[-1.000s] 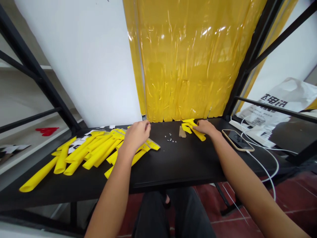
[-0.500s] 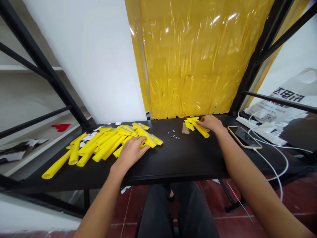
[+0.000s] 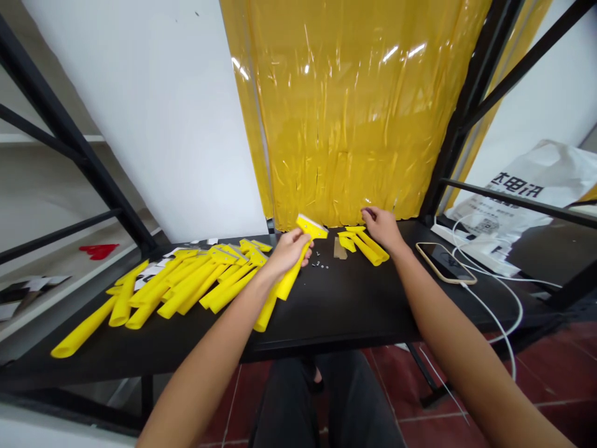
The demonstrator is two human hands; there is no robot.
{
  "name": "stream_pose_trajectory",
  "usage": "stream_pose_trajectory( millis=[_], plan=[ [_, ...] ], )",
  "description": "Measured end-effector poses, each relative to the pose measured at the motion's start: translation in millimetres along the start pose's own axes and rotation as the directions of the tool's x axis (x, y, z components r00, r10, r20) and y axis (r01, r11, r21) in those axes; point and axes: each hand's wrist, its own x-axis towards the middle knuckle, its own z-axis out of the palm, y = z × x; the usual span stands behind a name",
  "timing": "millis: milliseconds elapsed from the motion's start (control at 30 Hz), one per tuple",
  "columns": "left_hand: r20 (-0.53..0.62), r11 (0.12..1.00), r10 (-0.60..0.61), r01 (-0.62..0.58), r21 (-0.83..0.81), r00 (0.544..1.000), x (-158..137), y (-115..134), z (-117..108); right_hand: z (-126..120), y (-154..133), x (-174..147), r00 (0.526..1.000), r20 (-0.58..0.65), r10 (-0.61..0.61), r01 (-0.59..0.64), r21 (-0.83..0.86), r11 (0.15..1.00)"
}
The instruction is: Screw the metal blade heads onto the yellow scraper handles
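My left hand [image 3: 290, 254] is closed around the handle of a yellow scraper [image 3: 311, 228], lifted over the middle of the black shelf with its metal-edged head up. Another yellow handle [image 3: 265, 313] shows under my left wrist; whether it lies on the shelf or is held too, I cannot tell. Toward the back, my right hand [image 3: 383, 225] pinches a small dark purple thing [image 3: 369, 211], mostly hidden by the fingers. Below that hand lie a few yellow scraper parts [image 3: 373, 250] beside a brown piece of paper or card [image 3: 340, 248]. Tiny metal pieces [image 3: 319, 266] are scattered between my hands.
A pile of yellow scrapers [image 3: 186, 283] covers the left of the black shelf [image 3: 345, 305]. At the right lie a phone [image 3: 445, 261] on a white cable [image 3: 489, 305] and a white plastic bag [image 3: 508, 193]. Black metal posts [image 3: 459, 118] frame both sides.
My left hand has left the pile, moving right and up with a scraper in its grip. My right hand has risen off the yellow parts and now pinches a small dark thing.
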Motion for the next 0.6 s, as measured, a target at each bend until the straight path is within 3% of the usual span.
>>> stream_pose_trajectory(
  millis=[100,200,300,367,500,600],
  plan=[
    [0.198,0.909,-0.213,0.268,-0.318,0.957,30,-17,19,-3,-23,-8,0.981,-0.160,-0.114,0.155,0.276,0.949],
    [0.301,0.829,-0.324,0.422,-0.366,0.897,41,-41,27,-5,-48,-19,0.920,-0.306,-0.244,0.349,0.358,0.866],
    [0.316,0.812,-0.372,0.471,-0.345,0.873,39,-59,26,-7,-69,-21,0.879,-0.410,-0.244,0.419,0.417,0.807],
    [0.318,0.813,-0.360,0.462,-0.355,0.877,36,-66,22,-5,-80,-17,0.900,-0.357,-0.249,0.418,0.547,0.725],
    [0.238,0.826,-0.335,0.406,-0.391,0.912,35,-69,9,10,-97,-16,0.941,-0.126,-0.313,0.282,0.805,0.523],
    [0.192,0.833,-0.361,0.408,-0.375,0.913,35,-70,-2,27,-101,-31,0.943,-0.140,-0.303,0.274,0.844,0.461]
  ],
)
